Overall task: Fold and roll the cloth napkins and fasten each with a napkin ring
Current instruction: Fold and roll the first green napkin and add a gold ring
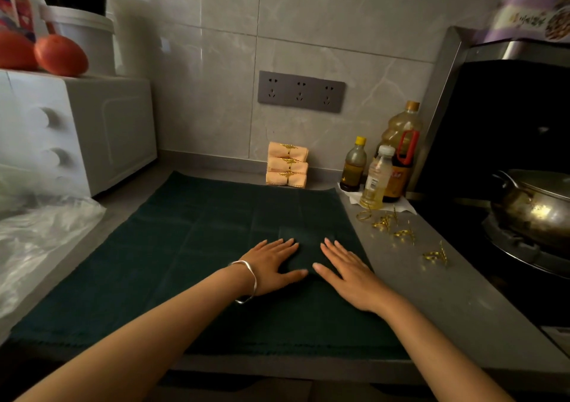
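Observation:
A small folded dark green napkin point(307, 243) lies on a large dark green cloth point(172, 247) spread over the counter. My left hand point(273, 266) lies flat on the folded napkin's left side, fingers straight. On its right side my right hand point(348, 273) presses flat the same way. Three peach napkins point(287, 168), rolled and fastened with gold rings, are stacked against the back wall. Several loose gold napkin rings point(404, 235) lie on the grey counter to the right of the cloth.
Three oil and sauce bottles point(377, 176) stand at the back right. A steel pot point(536, 207) sits on the stove at the right. At the left are a white appliance point(77, 130) and crumpled clear plastic point(40, 235). The counter's front edge point(277, 367) runs below my forearms.

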`<state>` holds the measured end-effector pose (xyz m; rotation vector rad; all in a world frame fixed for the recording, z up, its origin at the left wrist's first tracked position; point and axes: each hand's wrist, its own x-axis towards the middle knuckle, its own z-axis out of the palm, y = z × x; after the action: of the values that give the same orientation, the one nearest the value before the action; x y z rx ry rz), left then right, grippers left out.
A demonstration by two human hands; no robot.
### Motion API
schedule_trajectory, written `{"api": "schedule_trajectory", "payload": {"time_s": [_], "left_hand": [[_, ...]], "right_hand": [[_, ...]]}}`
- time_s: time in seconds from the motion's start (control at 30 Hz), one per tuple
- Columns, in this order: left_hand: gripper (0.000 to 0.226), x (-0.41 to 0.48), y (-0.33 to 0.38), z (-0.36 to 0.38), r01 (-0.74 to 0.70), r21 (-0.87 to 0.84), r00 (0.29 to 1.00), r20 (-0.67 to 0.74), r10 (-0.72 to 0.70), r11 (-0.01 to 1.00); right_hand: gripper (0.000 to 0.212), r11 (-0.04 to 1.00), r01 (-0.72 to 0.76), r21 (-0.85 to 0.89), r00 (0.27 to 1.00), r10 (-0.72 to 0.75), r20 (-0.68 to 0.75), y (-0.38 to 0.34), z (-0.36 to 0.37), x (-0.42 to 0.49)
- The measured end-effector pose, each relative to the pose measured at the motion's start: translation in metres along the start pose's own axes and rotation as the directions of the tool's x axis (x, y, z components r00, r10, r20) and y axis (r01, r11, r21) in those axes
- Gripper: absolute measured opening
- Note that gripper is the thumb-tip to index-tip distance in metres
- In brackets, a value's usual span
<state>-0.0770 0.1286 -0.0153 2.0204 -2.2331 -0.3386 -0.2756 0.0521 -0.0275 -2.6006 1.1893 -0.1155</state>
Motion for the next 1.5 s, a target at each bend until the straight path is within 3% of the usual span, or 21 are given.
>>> {"api": "schedule_trajectory", "payload": {"time_s": [0.17, 0.33, 0.5, 0.7, 0.8, 0.9, 1.0, 1.1, 1.17, 1.23, 1.37, 1.5], "left_hand": [[0.07, -0.002, 0.001, -0.01, -0.021, 0.035, 1.0, 0.011, 0.02, 0.999], [0.059, -0.004, 0.007, -0.013, -0.046, 0.209, 0.999, -0.008, 0.049, 0.977], [0.056, -0.034, 0.018, -0.018, -0.127, 0.293, 0.99, -0.015, 0.138, 0.948], [0.056, -0.065, 0.022, -0.001, -0.19, 0.333, 0.975, -0.049, 0.218, 0.924], [0.056, -0.071, 0.018, 0.002, -0.186, 0.28, 0.976, -0.061, 0.211, 0.942], [0.053, -0.072, 0.014, 0.0, -0.184, 0.254, 0.974, -0.082, 0.211, 0.949], [0.045, -0.073, 0.013, -0.003, -0.158, 0.222, 0.967, -0.163, 0.196, 0.962], [0.03, -0.072, 0.007, -0.005, -0.09, 0.048, 0.93, -0.353, 0.101, 0.995], [0.025, -0.068, 0.002, -0.003, -0.051, -0.093, 0.913, -0.407, 0.009, 0.994], [0.022, -0.062, 0.0, 0.0, -0.013, -0.227, 0.906, -0.414, -0.084, 0.974], [0.023, -0.05, 0.001, 0.001, 0.067, -0.423, 0.899, -0.367, -0.239, 0.904], [0.024, -0.038, 0.001, -0.006, 0.173, -0.499, 0.909, -0.252, -0.333, 0.849]], "right_hand": [[0.077, 1.0, -0.026, 0.013, 0.998, 0.026, 0.05, -0.005, -0.006, -0.003], [0.077, 0.998, -0.008, -0.06, 1.0, 0.009, 0.025, -0.009, -0.011, -0.011], [0.072, 0.957, 0.17, -0.234, 0.98, -0.189, -0.062, -0.01, -0.012, -0.041], [0.059, 0.879, 0.362, -0.31, 0.869, -0.439, -0.229, -0.002, -0.007, -0.07], [0.061, 0.86, 0.394, -0.325, 0.833, -0.483, -0.269, 0.005, -0.007, -0.075], [0.053, 0.901, 0.388, -0.194, 0.837, -0.432, -0.336, 0.009, -0.007, -0.077], [0.039, 0.949, 0.315, 0.031, 0.879, -0.28, -0.386, 0.009, -0.005, -0.076], [0.023, 0.938, 0.199, 0.283, 0.916, -0.076, -0.393, 0.004, -0.003, -0.072], [0.011, 0.905, 0.137, 0.402, 0.923, 0.031, -0.384, -0.001, -0.004, -0.069], [0.005, 0.862, 0.092, 0.498, 0.922, 0.115, -0.369, -0.007, -0.005, -0.065], [0.018, 0.73, -0.007, 0.684, 0.906, 0.294, -0.305, -0.012, -0.007, -0.052], [0.022, 0.721, -0.08, 0.688, 0.905, 0.342, -0.253, -0.016, -0.011, -0.043]]}}
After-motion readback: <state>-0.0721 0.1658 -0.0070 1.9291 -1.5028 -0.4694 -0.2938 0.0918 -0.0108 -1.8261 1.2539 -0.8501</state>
